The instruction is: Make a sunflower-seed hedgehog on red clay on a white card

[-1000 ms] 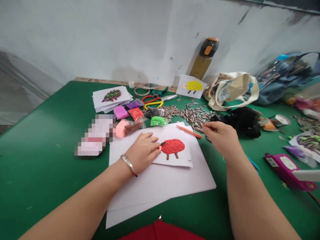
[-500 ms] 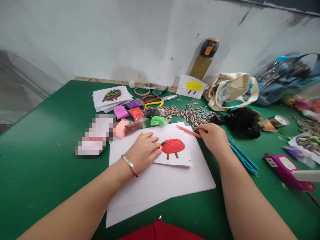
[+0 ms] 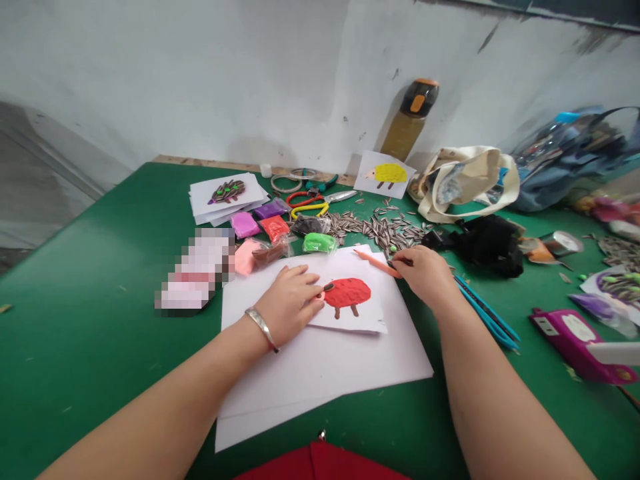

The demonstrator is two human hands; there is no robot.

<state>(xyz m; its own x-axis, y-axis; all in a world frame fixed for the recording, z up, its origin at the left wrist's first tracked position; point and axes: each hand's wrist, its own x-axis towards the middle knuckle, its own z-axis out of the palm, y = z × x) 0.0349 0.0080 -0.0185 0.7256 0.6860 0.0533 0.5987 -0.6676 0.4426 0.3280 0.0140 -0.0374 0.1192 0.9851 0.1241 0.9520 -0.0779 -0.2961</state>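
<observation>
My left hand [image 3: 291,299] lies flat with fingers apart, pressing on a small white card [image 3: 363,324]. The card bears a red clay hedgehog [image 3: 349,293] with brown legs; my fingertips cover part of its pink face. A dark sunflower seed [image 3: 329,287] sits at its head end. My right hand [image 3: 424,272] is closed in a pinch, apparently on a small dark seed at the fingertips. It is beside the orange pen-like tool [image 3: 375,262] and the near edge of the sunflower seed pile [image 3: 387,230].
Larger white sheets [image 3: 320,373] lie under the card. Behind are bagged clay pieces such as the green one [image 3: 319,243], scissors [image 3: 340,197] and a yellow hedgehog card [image 3: 387,175]. Blue tweezers [image 3: 487,313], a black cloth item [image 3: 490,247] and a magenta device [image 3: 575,340] are at right.
My right hand has drawn slightly back toward me from the seed pile, and a small dark thing now shows at its fingertips. My left hand stays on the card.
</observation>
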